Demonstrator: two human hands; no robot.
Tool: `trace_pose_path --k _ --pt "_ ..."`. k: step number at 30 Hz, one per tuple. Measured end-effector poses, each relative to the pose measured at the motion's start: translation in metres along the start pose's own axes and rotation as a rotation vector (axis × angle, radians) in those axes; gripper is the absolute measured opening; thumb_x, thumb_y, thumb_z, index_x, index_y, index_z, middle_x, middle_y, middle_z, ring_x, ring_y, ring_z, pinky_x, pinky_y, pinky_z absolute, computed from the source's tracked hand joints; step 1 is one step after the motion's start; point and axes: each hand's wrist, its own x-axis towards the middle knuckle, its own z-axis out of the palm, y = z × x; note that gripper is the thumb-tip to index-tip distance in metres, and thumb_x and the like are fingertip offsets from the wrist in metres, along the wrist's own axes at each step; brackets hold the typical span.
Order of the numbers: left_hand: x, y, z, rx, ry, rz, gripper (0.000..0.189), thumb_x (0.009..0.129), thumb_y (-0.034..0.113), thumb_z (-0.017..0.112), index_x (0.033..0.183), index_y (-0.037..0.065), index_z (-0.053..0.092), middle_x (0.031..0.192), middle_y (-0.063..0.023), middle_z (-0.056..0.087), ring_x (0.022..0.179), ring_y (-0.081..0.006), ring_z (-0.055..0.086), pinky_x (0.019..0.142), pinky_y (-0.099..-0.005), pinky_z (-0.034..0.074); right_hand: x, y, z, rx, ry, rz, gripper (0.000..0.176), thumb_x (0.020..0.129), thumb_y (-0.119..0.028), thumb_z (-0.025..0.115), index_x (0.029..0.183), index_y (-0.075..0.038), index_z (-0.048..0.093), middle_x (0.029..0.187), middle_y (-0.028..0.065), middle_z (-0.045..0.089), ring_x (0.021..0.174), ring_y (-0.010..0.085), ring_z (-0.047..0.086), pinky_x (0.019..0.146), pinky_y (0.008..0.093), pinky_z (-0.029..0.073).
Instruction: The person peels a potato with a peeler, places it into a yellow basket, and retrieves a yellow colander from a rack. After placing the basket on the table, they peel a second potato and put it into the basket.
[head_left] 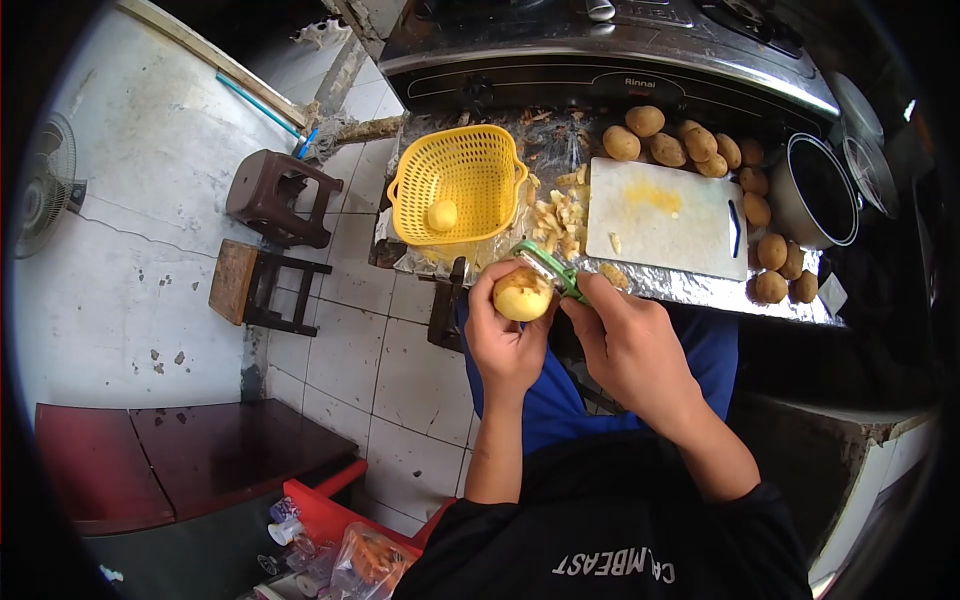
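Stools (pixel 270 195) stand well off to the left on the tiled floor, out of my way. Next comes a yellow basket (pixel 415 190) on the foil-covered counter (pixel 690 290), with one peeled potato (pixel 442 214) inside. My left hand (pixel 505 340) is clenched round the half-peeled potato (pixel 522 294), held just off the counter's edge. My right hand (pixel 630 345) grasps the green peeler (pixel 548 265), its blade on the potato's top. I judge that short strokes away from the thumb, turning the potato between them, would serve best. Peelings (pixel 558 215), a white cutting board (pixel 665 215) and unpeeled potatoes (pixel 680 145) lie beyond, and nothing blocks the hands.
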Motion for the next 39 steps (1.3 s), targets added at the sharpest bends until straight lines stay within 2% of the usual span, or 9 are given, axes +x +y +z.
trace_pose_path --k 15,23,25,27,29,31,33,37,39 --pt "0.011 -0.006 0.004 -0.091 -0.036 -0.003 0.053 0.087 0.002 0.074 0.130 -0.005 0.044 0.117 -0.0127 0.059 0.104 -0.0165 0.061 0.092 -0.0298 0.051 0.011 0.022 0.002 0.016 -0.047 0.055 0.016 0.093 -0.012 0.060 0.089 0.000 0.050 0.065 0.0212 0.060 0.061 0.0424 0.062 0.056 0.0490 0.050" --pt "0.014 -0.021 0.010 -0.189 -0.064 -0.094 0.053 0.088 0.000 0.072 0.132 -0.002 0.042 0.122 -0.0153 0.058 0.103 -0.0185 0.063 0.091 -0.0299 0.052 0.023 0.050 0.006 -0.019 -0.050 0.070 0.014 0.090 -0.012 0.062 0.090 0.000 0.053 0.066 0.0209 0.062 0.062 0.0410 0.063 0.057 0.0491 0.050" --pt "0.016 -0.028 0.010 -0.265 -0.048 -0.123 0.052 0.088 0.000 0.071 0.132 -0.001 0.041 0.123 -0.0161 0.058 0.103 -0.0195 0.064 0.090 -0.0301 0.053 0.032 0.068 0.014 -0.073 0.089 0.022 0.013 0.089 -0.012 0.062 0.093 -0.001 0.056 0.069 0.0192 0.063 0.062 0.0406 0.064 0.057 0.0484 0.051" --pt "0.018 -0.041 0.004 -0.350 -0.076 -0.232 0.051 0.089 0.001 0.069 0.132 0.001 0.042 0.124 -0.0168 0.058 0.102 -0.0209 0.065 0.088 -0.0301 0.054 0.041 0.092 0.024 -0.234 0.040 0.097 0.015 0.087 -0.012 0.063 0.097 -0.002 0.059 0.076 0.0166 0.065 0.070 0.0383 0.066 0.061 0.0459 0.053" --pt "0.018 -0.044 0.002 -0.402 -0.084 -0.258 0.051 0.090 0.001 0.069 0.133 0.001 0.042 0.123 -0.0159 0.058 0.099 -0.0207 0.065 0.086 -0.0296 0.055 0.046 0.118 0.030 -0.393 -0.045 -0.025 0.018 0.085 -0.013 0.064 0.099 -0.001 0.062 0.082 0.0149 0.066 0.078 0.0355 0.067 0.067 0.0439 0.055" --pt "0.017 -0.046 -0.001 -0.452 -0.085 -0.311 0.051 0.089 -0.001 0.068 0.133 0.001 0.043 0.122 -0.0154 0.059 0.098 -0.0211 0.065 0.086 -0.0306 0.055 0.051 0.117 0.024 -0.375 -0.085 0.032 0.022 0.084 -0.013 0.064 0.102 -0.001 0.064 0.089 0.0144 0.067 0.084 0.0335 0.067 0.071 0.0425 0.055" --pt "0.015 -0.046 -0.002 -0.502 -0.061 -0.344 0.052 0.088 -0.004 0.067 0.133 0.001 0.043 0.121 -0.0150 0.059 0.097 -0.0213 0.064 0.087 -0.0313 0.055 0.052 0.116 0.021 -0.336 0.026 0.028 0.022 0.083 -0.013 0.064 0.101 0.000 0.065 0.091 0.0155 0.068 0.083 0.0336 0.067 0.072 0.0427 0.055" --pt "0.016 -0.038 0.001 -0.561 -0.077 -0.388 0.049 0.087 -0.005 0.067 0.129 0.002 0.043 0.122 -0.0165 0.058 0.106 -0.0241 0.064 0.092 -0.0336 0.054 0.053 0.110 0.012 -0.246 0.058 0.020 0.019 0.086 -0.014 0.063 0.098 0.001 0.065 0.084 0.0186 0.067 0.078 0.0371 0.066 0.068 0.0434 0.053" --pt "0.017 -0.034 0.000 -0.553 -0.089 -0.377 0.048 0.086 -0.005 0.068 0.126 0.002 0.043 0.123 -0.0172 0.058 0.109 -0.0247 0.063 0.094 -0.0345 0.053 0.048 0.091 -0.001 0.079 -0.103 0.275 0.017 0.091 -0.014 0.062 0.096 0.002 0.064 0.076 0.0224 0.064 0.073 0.0414 0.063 0.064 0.0449 0.050"
